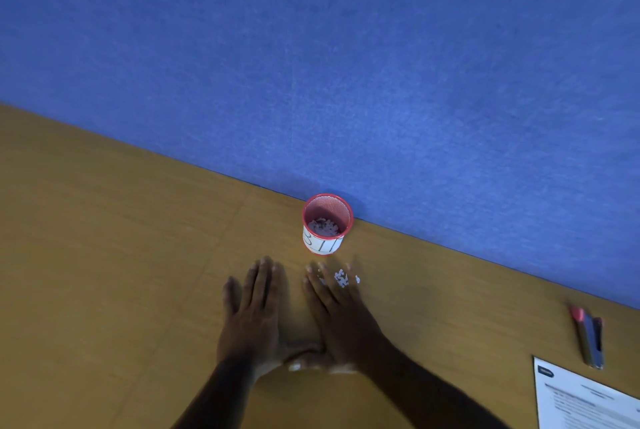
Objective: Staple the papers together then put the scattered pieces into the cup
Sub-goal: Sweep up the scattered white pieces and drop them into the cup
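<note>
A red mesh cup (327, 221) with a white label stands against the blue wall, with several white paper bits inside. Just in front of it, a small cluster of scattered white pieces (343, 278) lies on the wooden table. My left hand (256, 311) rests flat on the table, fingers together, left of the pieces. My right hand (341, 314) lies flat beside it, fingertips touching the pieces, thumbs meeting near my wrists. At the far right lie the stapler (588, 338) and the printed papers (585, 397).
A blue felt partition (346, 65) rises along the table's far edge. The wooden table (104, 255) stretches bare to the left of my hands. The papers run off the frame's lower right corner.
</note>
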